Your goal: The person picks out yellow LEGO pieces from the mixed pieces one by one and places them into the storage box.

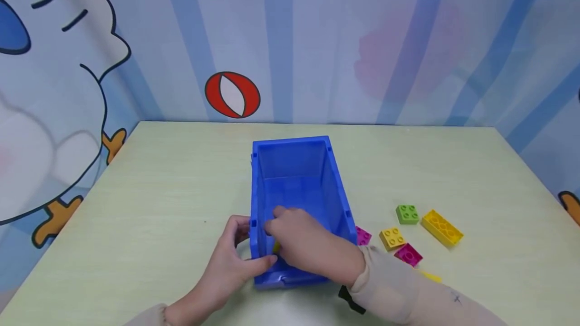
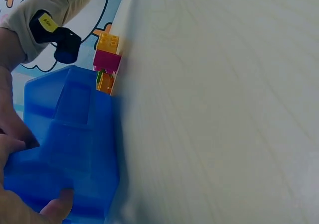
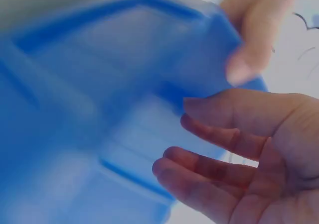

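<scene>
Blue plastic is what the left hand (image 1: 226,264) grips, as my feed shows it; its thumb reaches over the rim near the front left corner and its fingers lie against the outer side, pinching the wall between them; the blue bin (image 1: 292,161) stands on the pale tabletop (image 1: 195,175), its long sides running away from me; I judge it light, stiff and rather slick, hard to break but apt to skid, so I would take hold at the rim, thumb inside and fingers outside; near its front left end shows a yellow piece (image 1: 276,247), mostly hidden, its shape beyond me; next, the right hand (image 1: 301,240) reaches into the bin, and its wrist view shows thumb and fingers loosely bent, a gap between them, holding nothing I can make out; whether they touch the yellow piece I cannot tell; further right lie a magenta brick (image 1: 363,236), a square yellow brick (image 1: 392,239), a green brick (image 1: 407,214) and a long yellow brick (image 1: 442,228); hard and light, I expect, best pinched by opposite sides.
</scene>
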Demonstrator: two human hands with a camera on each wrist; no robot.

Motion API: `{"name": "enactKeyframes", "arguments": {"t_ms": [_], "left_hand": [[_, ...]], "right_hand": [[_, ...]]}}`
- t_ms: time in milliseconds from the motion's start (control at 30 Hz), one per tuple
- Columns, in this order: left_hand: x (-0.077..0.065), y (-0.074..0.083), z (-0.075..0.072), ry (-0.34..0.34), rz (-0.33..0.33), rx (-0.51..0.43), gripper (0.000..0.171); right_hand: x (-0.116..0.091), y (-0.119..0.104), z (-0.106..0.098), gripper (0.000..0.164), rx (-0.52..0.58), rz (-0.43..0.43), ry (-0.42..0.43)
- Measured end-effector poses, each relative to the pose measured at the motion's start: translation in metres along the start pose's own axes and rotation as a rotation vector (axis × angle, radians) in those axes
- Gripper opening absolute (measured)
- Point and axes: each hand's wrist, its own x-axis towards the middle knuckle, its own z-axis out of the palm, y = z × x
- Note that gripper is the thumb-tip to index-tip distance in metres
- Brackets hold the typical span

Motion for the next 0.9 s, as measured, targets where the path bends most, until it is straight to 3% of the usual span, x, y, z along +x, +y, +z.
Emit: {"name": "enactKeyframes", "arguments": {"t_ms": [233,500,733,900], "left_hand": [[0.002,0.0,0.0,-0.005,-0.006,0.009,0.059],[0.003,0.0,0.002,-0.001,-0.027,0.031,0.061],[0.002,0.002,0.002,-0.003,-0.051,0.045,0.063],[0.002,0.002,0.002,-0.008,-0.045,0.038,0.063]], "right_hand": [[-0.014,0.012,-0.035,0.024,0.106,-0.01,0.052],[-0.036,0.041,-0.069,0.025,0.096,0.072,0.187],[-0.062,0.085,-0.085,0.025,0.016,0.173,0.261],[-0.084,0.122,-0.081,0.028,-0.006,0.297,0.211]]}}
